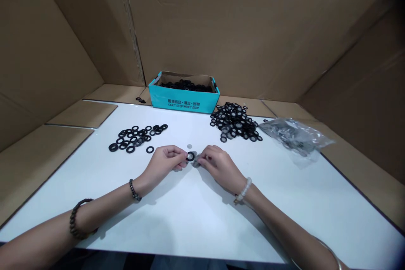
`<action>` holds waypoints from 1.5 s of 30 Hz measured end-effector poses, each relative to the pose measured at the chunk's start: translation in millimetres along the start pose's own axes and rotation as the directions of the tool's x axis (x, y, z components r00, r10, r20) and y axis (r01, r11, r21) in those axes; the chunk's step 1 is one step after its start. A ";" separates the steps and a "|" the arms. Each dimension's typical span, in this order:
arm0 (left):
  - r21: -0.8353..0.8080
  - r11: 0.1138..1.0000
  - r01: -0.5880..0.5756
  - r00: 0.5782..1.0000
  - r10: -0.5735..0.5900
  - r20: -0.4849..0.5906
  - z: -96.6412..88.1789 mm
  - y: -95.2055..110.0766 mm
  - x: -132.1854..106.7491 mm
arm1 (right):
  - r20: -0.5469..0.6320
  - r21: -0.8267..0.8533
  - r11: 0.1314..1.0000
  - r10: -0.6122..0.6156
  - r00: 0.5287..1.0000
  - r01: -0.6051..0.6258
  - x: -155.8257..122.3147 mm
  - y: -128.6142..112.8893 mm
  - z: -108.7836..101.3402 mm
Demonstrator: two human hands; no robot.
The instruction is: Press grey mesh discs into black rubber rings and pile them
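My left hand (167,158) is closed, its thumb and fingertips pinching a black ring (190,156) by the edge, above the white tabletop. Just right of the ring, my right hand (220,166) has its fingertips pressed together on small grey discs (196,163); how many it grips I cannot tell. Behind the ring, a single pale grey disc (189,146) lies flat. Loose black rings (133,138) are scattered at the left, with a lone ring (149,149) close to my left hand. A heap of black rings with grey centres (234,121) lies beyond my right hand.
A turquoise box (183,100) of black rings stands at the back. To the right, a clear plastic bag (294,137) holds greyish pieces. Cardboard walls (240,29) enclose the white table (190,219) at the back and sides. A few small rings (141,100) lie left of the box.
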State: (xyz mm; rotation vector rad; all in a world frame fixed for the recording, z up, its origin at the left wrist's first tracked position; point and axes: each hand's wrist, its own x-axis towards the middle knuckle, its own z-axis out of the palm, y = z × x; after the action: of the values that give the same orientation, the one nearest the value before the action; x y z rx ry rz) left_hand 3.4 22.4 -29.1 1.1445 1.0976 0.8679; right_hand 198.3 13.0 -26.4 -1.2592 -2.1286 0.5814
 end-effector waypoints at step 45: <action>0.076 0.996 -0.043 0.997 0.037 0.073 9.8 1.0 -11.9 | -0.029 0.470 0.858 0.252 0.967 -0.210 -5.6 -26.5 11.8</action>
State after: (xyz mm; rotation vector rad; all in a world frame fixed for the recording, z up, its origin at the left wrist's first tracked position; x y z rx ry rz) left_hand 9.7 8.8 -25.0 1.2560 1.0597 0.8148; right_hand 175.7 -4.9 -19.8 -1.2378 -1.6345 1.0473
